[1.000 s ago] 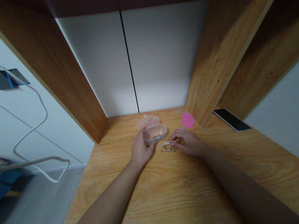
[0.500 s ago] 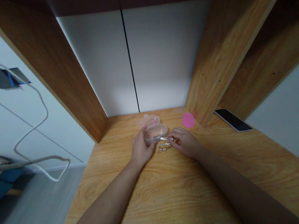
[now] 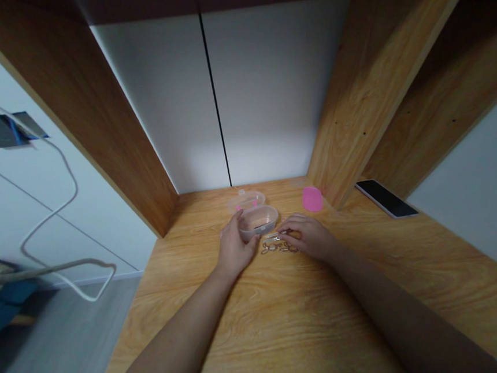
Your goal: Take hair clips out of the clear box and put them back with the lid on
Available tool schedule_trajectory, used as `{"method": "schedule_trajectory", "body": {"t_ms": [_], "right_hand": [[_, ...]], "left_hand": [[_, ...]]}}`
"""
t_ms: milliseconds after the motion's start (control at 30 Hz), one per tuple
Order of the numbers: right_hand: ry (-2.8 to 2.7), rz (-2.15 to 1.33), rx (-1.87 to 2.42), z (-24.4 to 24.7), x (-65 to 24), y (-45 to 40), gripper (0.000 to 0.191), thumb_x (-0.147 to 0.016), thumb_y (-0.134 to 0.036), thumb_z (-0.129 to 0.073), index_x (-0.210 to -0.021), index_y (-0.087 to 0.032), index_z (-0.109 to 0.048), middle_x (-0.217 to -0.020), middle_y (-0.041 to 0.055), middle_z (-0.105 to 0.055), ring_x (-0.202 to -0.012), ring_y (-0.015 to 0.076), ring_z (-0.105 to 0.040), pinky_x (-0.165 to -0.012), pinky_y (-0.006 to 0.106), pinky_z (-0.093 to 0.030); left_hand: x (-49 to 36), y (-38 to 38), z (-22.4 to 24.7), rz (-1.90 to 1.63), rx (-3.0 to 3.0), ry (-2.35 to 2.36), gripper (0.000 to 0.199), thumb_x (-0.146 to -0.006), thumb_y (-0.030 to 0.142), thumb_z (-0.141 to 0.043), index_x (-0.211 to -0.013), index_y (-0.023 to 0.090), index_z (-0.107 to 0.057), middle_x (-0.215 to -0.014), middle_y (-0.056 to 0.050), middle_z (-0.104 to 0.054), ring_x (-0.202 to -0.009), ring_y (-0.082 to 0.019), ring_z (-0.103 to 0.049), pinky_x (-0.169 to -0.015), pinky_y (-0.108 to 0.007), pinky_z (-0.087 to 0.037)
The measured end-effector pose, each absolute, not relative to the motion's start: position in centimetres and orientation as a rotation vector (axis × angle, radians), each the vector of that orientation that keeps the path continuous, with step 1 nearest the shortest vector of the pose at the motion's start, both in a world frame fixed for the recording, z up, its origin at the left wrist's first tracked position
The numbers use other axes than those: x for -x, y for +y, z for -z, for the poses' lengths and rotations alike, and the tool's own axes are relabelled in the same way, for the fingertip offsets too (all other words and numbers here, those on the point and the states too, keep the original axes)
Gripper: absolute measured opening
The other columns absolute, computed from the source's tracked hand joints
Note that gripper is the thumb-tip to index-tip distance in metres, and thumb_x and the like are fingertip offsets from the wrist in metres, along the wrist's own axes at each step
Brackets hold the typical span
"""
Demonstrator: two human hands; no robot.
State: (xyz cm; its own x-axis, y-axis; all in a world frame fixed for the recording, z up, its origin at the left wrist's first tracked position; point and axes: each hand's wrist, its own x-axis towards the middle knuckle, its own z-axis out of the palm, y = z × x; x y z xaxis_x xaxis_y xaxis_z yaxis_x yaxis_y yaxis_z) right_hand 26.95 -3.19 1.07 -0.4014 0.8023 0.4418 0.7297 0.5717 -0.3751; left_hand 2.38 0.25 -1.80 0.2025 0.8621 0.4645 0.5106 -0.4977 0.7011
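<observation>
My left hand is closed on the left end of a small oval clear plastic case, thumb at its front. The case stands open, its clear lid folded back on the table with something pink showing through. A small dark thing lies inside. Just right of the case, my right hand pinches the end of a slim silver metal piece low over the table; its exact kind is unclear. Below the fingertips lies a gold-coloured chain of loops.
A pink rounded piece lies behind my right hand. Farther right a dark-screened phone rests beside the wooden upright. Wooden side panels and a white back wall enclose the table. A white cable hangs at left.
My right hand has shifted slightly, and the silver piece has dropped from the case's front rim towards the table. More of the chain shows below it. My left hand stays on the case.
</observation>
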Motion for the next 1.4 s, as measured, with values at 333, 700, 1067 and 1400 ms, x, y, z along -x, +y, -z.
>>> {"method": "schedule_trajectory", "body": {"t_ms": [333,700,1067,1400], "right_hand": [[-2.255,-0.269,1.295,-0.9,-25.7,-3.1,0.015,-0.092,-0.024,-0.066,-0.103,-0.024,-0.076,-0.100,0.0058,-0.077,-0.096,0.0222,-0.069,-0.086,0.036,-0.052],[-2.231,-0.155,1.152,-1.3,-26.5,-3.0,0.019,-0.097,-0.024,-0.057,-0.106,-0.024,-0.074,-0.100,0.0077,-0.076,-0.096,0.0239,-0.065,-0.087,0.041,-0.052],[-1.990,0.049,1.159,-2.1,-26.1,-3.7,0.022,-0.099,-0.028,-0.054,-0.109,-0.026,-0.074,-0.103,0.0083,-0.075,-0.099,0.0258,-0.064,-0.090,0.044,-0.051],[-2.002,0.119,1.298,-1.8,-25.9,-3.5,0.017,-0.094,-0.028,-0.064,-0.105,-0.029,-0.077,-0.102,0.0065,-0.077,-0.106,0.0297,-0.061,-0.095,0.051,-0.044]], "left_hand": [[-2.2,0.4,1.9,-1.207,-2.110,1.274,0.079,-0.077,0.030,-0.078,-0.146,0.018,-0.040,-0.137,-0.017,-0.062,-0.127,-0.033,-0.060,-0.110,-0.057,-0.045],[-2.3,0.3,1.9,-1.215,-2.088,1.252,0.080,-0.077,0.029,-0.078,-0.147,0.021,-0.040,-0.134,-0.015,-0.064,-0.125,-0.032,-0.062,-0.110,-0.056,-0.046],[-2.4,0.1,1.6,-1.149,-2.160,1.168,0.081,-0.076,0.030,-0.080,-0.147,0.023,-0.042,-0.139,-0.013,-0.062,-0.128,-0.032,-0.059,-0.111,-0.054,-0.045],[-2.5,-0.7,0.7,-1.092,-2.257,1.085,0.079,-0.077,0.032,-0.081,-0.146,0.025,-0.044,-0.139,-0.011,-0.062,-0.128,-0.031,-0.059,-0.110,-0.051,-0.045]]}}
